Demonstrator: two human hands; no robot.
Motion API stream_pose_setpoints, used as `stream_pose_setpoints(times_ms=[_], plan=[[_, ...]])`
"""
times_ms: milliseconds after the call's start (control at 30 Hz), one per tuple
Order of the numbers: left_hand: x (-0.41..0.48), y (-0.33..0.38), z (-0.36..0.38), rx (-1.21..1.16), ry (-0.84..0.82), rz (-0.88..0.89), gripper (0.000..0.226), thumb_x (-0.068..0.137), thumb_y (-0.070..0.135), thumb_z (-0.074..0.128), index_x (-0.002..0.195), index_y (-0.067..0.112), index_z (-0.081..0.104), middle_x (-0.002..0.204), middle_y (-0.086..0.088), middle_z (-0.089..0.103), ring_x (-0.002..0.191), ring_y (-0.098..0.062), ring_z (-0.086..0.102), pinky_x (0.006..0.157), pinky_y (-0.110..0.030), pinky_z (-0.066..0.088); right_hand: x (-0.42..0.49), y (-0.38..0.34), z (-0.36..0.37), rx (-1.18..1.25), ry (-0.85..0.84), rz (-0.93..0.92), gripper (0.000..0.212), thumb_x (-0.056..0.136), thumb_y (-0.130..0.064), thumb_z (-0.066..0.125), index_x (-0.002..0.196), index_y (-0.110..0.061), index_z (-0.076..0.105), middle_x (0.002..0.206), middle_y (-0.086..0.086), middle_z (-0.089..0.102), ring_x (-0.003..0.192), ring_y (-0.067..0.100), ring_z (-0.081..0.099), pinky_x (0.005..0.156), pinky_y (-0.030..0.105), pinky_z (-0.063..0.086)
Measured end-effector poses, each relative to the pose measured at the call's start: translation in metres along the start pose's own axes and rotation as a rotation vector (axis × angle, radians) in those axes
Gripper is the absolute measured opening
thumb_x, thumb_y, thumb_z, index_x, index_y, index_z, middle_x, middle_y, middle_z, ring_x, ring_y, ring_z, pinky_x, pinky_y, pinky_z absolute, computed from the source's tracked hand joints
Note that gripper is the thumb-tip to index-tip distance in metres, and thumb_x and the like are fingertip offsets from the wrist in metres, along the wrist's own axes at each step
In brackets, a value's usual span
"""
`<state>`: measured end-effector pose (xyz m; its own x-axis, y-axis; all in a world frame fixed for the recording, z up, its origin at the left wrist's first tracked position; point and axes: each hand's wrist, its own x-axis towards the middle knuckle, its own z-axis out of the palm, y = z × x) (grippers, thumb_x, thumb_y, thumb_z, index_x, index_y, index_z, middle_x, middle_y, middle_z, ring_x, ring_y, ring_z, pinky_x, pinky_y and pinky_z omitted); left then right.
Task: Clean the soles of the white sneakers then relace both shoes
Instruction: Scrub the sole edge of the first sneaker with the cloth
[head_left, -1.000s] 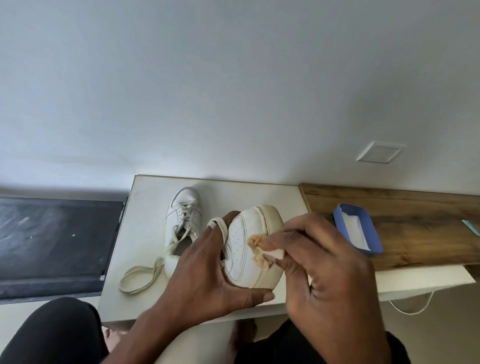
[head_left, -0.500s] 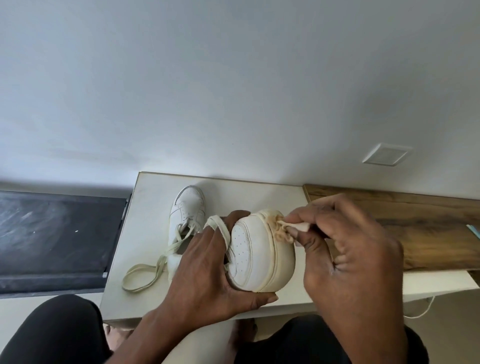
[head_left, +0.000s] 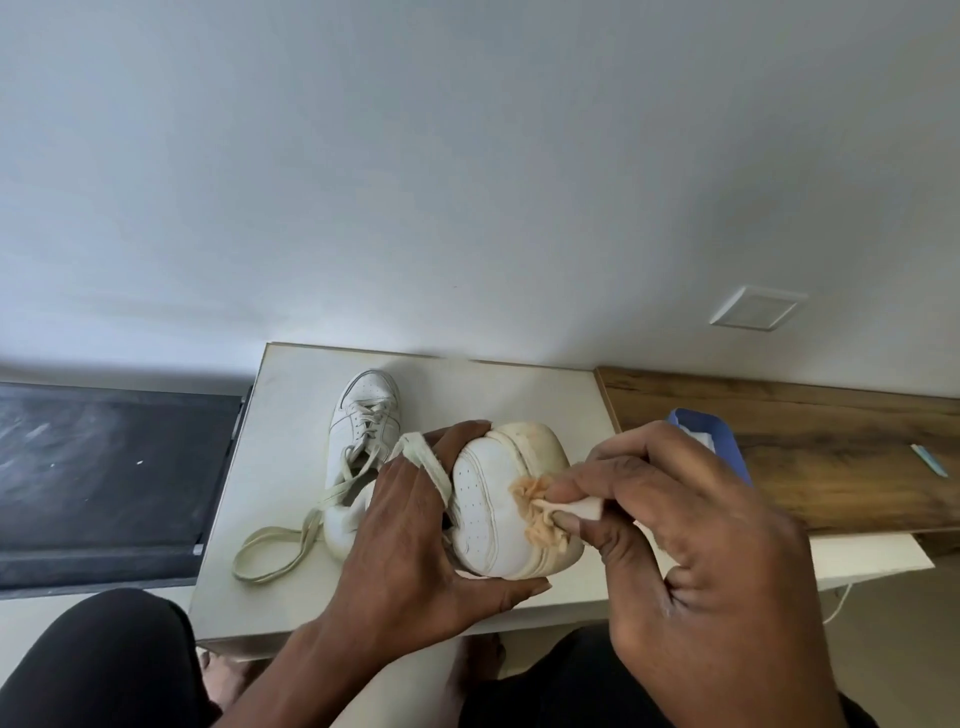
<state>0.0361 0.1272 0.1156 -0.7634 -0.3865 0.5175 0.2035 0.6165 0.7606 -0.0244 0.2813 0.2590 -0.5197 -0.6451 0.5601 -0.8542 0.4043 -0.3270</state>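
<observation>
Sneaker (head_left: 493, 499) gripped in left hand (head_left: 410, 540), sole facing three o'clock, where right hand (head_left: 691, 561) pinches a wipe (head_left: 535, 506) against it.

Left hand (head_left: 410, 540) and right hand (head_left: 701, 561), fingers (head_left: 623, 462) curled.

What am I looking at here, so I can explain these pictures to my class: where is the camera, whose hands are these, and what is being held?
No machine here: the two grips are a person's bare hands, filmed by a camera worn on the head, looking down. The left grip holds a white sneaker tipped up. The right grip pinches an orange-stained wipe against its sole edge. On the white table lies a second sneaker, laces trailing. A blue tray sits on the wooden top beside it.
</observation>
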Motion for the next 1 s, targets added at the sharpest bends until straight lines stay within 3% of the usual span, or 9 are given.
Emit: stream_pose_setpoints(times_ms=[133,233,300,400,500,600,700,867,1000], plan=[[0.005,0.011,-0.002,-0.001,0.050,0.066,0.086,0.067,0.066,0.084,0.136,0.035,0.045,0.128,0.019,0.055,0.122,0.001,0.053,0.099,-0.027,0.049,0.004,0.004,-0.003,0.068,0.021,0.062,0.011,0.077,-0.013,0.074,0.084,-0.019,0.078,0.087,-0.013,0.064,0.083,0.000,0.062,0.069,0.009,0.049],[0.004,0.006,-0.002,0.005,0.041,0.066,0.087,0.074,0.066,0.081,0.140,0.022,0.048,0.136,0.010,0.057,0.126,-0.009,0.056,0.090,-0.041,0.056,0.003,0.005,-0.003,0.166,-0.007,0.088,0.009,0.081,-0.026,0.071,0.085,-0.021,0.078,0.087,-0.015,0.066,0.085,0.002,0.065,0.068,0.011,0.051],[0.003,-0.001,-0.002,0.033,0.020,0.069,0.089,0.077,0.066,0.078,0.144,0.016,0.048,0.145,0.006,0.052,0.133,-0.007,0.049,0.084,-0.044,0.059,0.000,0.004,-0.001,0.170,-0.011,0.098,0.014,0.083,-0.029,0.065,0.086,-0.022,0.077,0.088,-0.015,0.066,0.086,0.000,0.065,0.069,0.010,0.051],[0.002,-0.005,-0.001,0.112,0.021,0.154,0.084,0.084,0.066,0.071,0.146,0.017,0.043,0.149,0.003,0.050,0.140,-0.006,0.044,0.102,-0.040,0.049,-0.004,0.008,0.001,0.140,0.008,0.117,0.009,0.082,-0.024,0.070,0.086,-0.022,0.077,0.088,-0.015,0.066,0.086,0.002,0.065,0.068,0.013,0.053],[0.002,-0.006,0.000,0.123,0.020,0.157,0.083,0.086,0.068,0.069,0.147,0.016,0.042,0.148,0.000,0.052,0.140,-0.008,0.044,0.107,-0.041,0.045,-0.007,0.006,0.002,0.073,0.011,0.079,0.010,0.079,-0.015,0.073,0.085,-0.022,0.077,0.086,-0.011,0.065,0.082,-0.002,0.061,0.069,0.006,0.048],[0.005,-0.006,-0.002,0.126,0.042,0.132,0.085,0.087,0.071,0.066,0.146,0.014,0.044,0.147,0.002,0.051,0.134,-0.003,0.043,0.101,-0.044,0.049,-0.012,-0.004,0.007,0.025,-0.048,0.009,0.012,0.087,-0.022,0.066,0.085,-0.021,0.078,0.088,-0.011,0.064,0.082,-0.005,0.058,0.075,-0.002,0.043],[0.007,-0.009,-0.004,0.155,0.039,0.152,0.087,0.087,0.072,0.065,0.147,0.014,0.043,0.148,0.002,0.051,0.137,-0.001,0.040,0.107,-0.038,0.042,-0.012,-0.003,0.007,0.029,-0.032,0.015,0.011,0.087,-0.022,0.067,0.084,-0.020,0.078,0.088,-0.011,0.064,0.084,-0.005,0.058,0.076,-0.003,0.041],[0.004,-0.013,-0.002,0.165,0.032,0.196,0.083,0.088,0.064,0.072,0.148,0.016,0.042,0.148,-0.003,0.053,0.140,-0.017,0.047,0.113,-0.039,0.037,-0.001,0.006,0.009,-0.007,0.018,0.054,0.011,0.078,-0.009,0.073,0.084,-0.017,0.078,0.087,-0.010,0.064,0.085,-0.005,0.057,0.074,0.000,0.042],[0.003,-0.009,0.002,0.195,0.002,0.286,0.073,0.092,0.053,0.072,0.146,0.014,0.045,0.150,-0.007,0.053,0.142,-0.024,0.049,0.114,-0.045,0.036,0.010,0.019,0.006,0.002,-0.033,0.138,0.020,0.081,-0.002,0.078,0.087,-0.022,0.077,0.089,-0.013,0.066,0.083,0.000,0.062,0.071,0.013,0.054]])
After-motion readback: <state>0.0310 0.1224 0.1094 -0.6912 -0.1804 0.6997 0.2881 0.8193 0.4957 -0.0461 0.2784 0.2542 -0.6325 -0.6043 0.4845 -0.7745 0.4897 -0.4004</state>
